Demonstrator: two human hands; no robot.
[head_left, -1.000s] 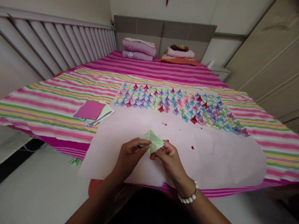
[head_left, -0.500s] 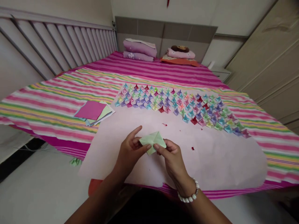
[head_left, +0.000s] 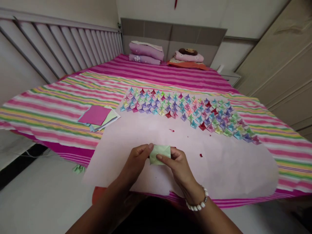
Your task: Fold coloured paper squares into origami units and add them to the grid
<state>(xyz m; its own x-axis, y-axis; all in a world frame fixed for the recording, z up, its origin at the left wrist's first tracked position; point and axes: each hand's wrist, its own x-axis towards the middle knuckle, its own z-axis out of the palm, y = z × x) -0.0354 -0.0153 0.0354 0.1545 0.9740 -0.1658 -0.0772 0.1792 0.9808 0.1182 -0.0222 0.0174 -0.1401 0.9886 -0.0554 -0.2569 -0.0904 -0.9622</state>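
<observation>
- The bed is filling most of my view, its striped bedspread spreading out to both sides of my work.
- Pale panelling is slanting up along the right.
- A slatted railing is running along the left side of the bed.
- The grey-brown headboard is standing across the far end.
- A big white paper sheet is lying on the bedspread and reaching the near edge of the bed.
- Folded purple bedding is sitting by the headboard, with a pink bundle to its right.
- Rows of small folded origami pieces in many colours are taking up the sheet's far part, well apart from my fingers.
- A stack of square papers, magenta on top, is overlapping the sheet's left edge.
- My right hand is clamping the green folded paper, thumb across its front and covering part of it; my left hand is pinching its left edge. I'm holding it above the near middle of the sheet.
- A white bead bracelet is circling my right wrist.
- Tiny red scraps are littering the sheet between my hands and the rows.
</observation>
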